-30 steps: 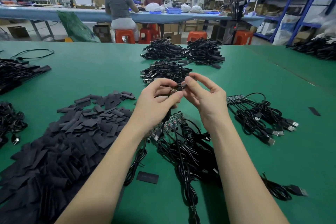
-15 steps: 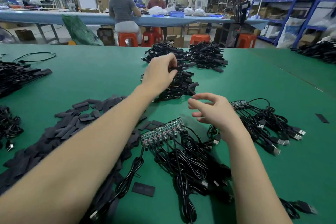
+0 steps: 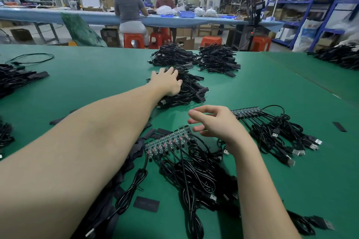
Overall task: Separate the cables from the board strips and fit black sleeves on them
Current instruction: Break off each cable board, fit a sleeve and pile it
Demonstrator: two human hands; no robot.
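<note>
Left hand (image 3: pixel 167 83) now flat, fingers apparently released, on sleeved-cable pile (image 3: pixel 186 91); right hand (image 3: pixel 213 122) loosely open, empty.

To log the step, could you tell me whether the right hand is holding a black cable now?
No, the right hand hovers with loosely curled fingers, holding nothing, above the green board strip.
</note>
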